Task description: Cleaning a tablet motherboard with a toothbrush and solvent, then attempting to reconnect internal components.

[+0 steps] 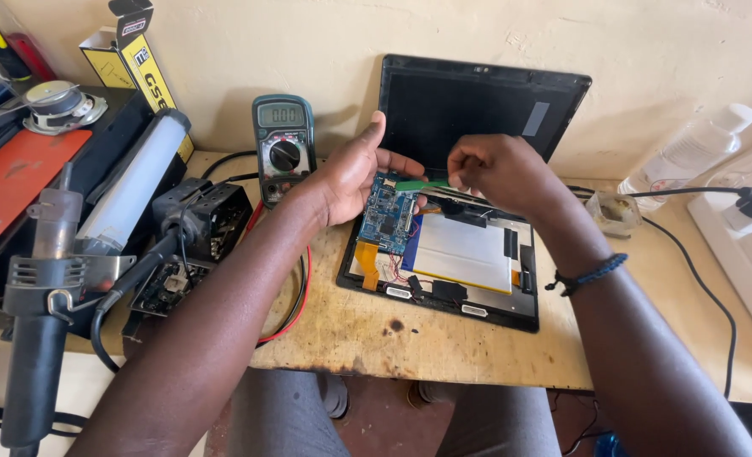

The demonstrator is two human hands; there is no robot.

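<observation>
Both my hands work near the bench's back edge: left hand (355,173) gripping the board (389,216), right hand (499,169) seemingly pinching a green tool (423,184).

Bare forearms, no sleeves, one wristband.
I log both my arms uncovered to the elbow; a dark blue braided cord bracelet (585,276) circles my right wrist just behind the hand (499,173). Grey trousers (376,419) below the bench edge.

Stained wooden bench (444,338) under opened tablet (469,271)
</observation>
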